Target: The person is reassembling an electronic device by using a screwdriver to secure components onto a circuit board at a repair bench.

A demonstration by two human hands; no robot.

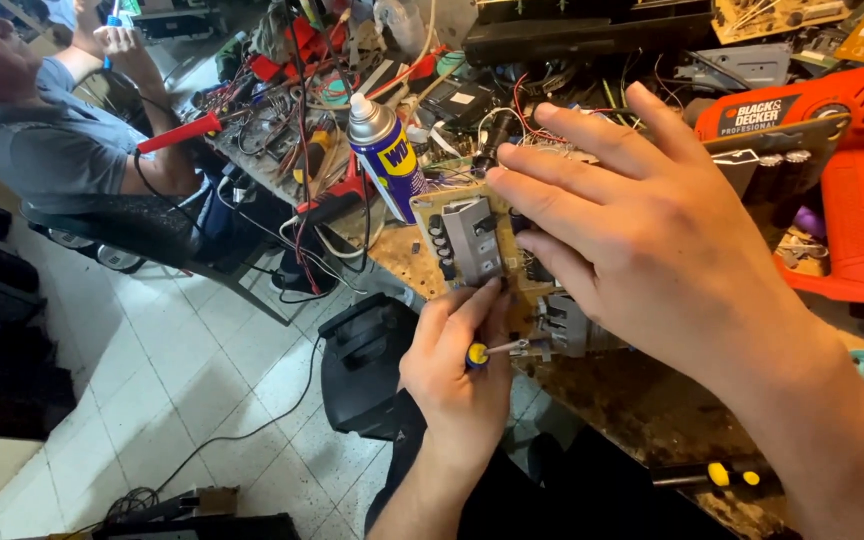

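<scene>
left hand (457,375): fist closed round small screwdriver (492,350), tip at circuit board's (472,240) near edge | right hand (652,220): fingers spread, pressing flat on board | board: on bench (642,400), right of blue spray can (387,150), left of orange power tool (852,160)

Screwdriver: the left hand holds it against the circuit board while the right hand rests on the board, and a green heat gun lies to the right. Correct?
Not quite. The head view shows the heat gun is orange, not green. The rest holds: the left hand holds the screwdriver at the board, right hand on it.
</scene>
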